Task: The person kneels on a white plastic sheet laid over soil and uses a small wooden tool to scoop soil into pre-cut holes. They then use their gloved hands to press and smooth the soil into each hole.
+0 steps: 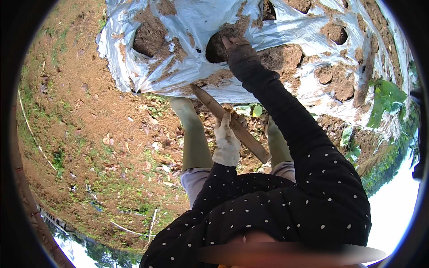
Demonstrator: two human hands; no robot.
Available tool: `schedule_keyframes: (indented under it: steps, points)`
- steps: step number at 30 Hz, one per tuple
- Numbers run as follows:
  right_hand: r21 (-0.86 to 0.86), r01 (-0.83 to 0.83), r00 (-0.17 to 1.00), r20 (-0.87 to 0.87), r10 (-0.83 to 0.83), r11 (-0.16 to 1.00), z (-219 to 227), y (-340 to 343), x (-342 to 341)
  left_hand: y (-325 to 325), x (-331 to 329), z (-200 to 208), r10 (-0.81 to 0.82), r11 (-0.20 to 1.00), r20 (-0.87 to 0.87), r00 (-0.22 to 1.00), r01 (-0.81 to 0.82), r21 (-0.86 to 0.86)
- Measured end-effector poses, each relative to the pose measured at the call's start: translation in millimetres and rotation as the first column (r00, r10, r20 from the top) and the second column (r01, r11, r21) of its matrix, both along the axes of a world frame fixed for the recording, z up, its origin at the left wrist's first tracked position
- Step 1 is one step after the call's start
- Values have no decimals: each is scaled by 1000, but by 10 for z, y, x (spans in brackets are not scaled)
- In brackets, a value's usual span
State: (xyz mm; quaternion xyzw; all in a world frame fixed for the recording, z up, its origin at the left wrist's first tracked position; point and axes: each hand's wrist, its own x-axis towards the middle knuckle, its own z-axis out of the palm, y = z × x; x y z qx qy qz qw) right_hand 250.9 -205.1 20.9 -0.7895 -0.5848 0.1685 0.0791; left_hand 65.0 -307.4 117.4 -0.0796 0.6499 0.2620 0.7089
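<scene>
Far left from where I stand: reddish bare ground (80, 111), then the ragged edge of the silver film (114, 44) over the bed. First hole (149, 39) shows brown soil, nobody touching it.

Next, left boot (196, 138), planted just short of the film edge. Good stance; toes should stay off the sheet.

Left hand (225, 143), in a pale glove, is closed round the wooden strip (232, 124) near its middle, thumb up along it. Strip lies slantwise between the boots, far end at the film edge; can't tell if that end bears on the sheet. I'd carry it lifted a touch, so the tip doesn't snag or rip plastic.

Dark hole (216, 48) comes next, with the right hand (239, 48) reaching to its right rim. Fingertips point at the soil there; can't tell whether they pinch anything or only touch. Best: work from inside the rim, fingers low, small scoops, no tugging on the film. Loose crumbs should go into the hole, not onto the plastic.

Right boot (278, 140) sits under the reaching arm; weight even, so the stretch doesn't tip the body forward. Far right, a leafy plant (386, 100): elbow clear of it.
</scene>
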Motion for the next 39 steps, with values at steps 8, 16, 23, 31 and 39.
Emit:
schedule_keyframes:
  steps: [8,16,23,31,39]
  points:
    - [-37,-282,876,397,273,959,-32,457,-34,319,3,-97,-110,992,153,982,119,-48]
    - [-194,-253,910,285,301,948,19,587,-7,609,-8,-29,-163,982,266,950,183,-51]
    - [-286,-251,922,221,318,925,60,707,73,708,-7,67,-100,993,322,942,114,-25]
    - [-338,-230,925,214,312,913,90,698,83,789,-20,78,-127,984,301,945,158,-80]
    - [-381,-231,931,180,317,896,129,672,125,821,-64,110,-134,986,336,932,158,-46]
